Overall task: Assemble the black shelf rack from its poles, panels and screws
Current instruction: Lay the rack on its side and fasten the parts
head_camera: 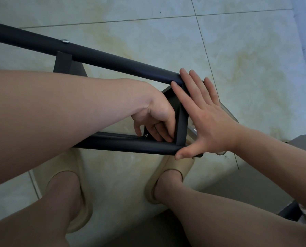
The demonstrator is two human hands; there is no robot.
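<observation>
Right hand (207, 118) presses panel (181, 125) (left hand (157, 113) grips)

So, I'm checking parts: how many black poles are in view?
2: far pole slants across the top; near pole lies lower, just below the left hand. More may be hidden.

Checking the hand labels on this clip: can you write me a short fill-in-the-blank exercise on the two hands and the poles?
1. Of the near pole and the far pole, the silver screw head sits on the ____ one.
2. The right hand spans both pole ends, its thumb at the end of the ____ pole.
3. The left hand reaches down between the poles, its fingers ____ rather than straight.

Missing words: far; near; curled.
</observation>
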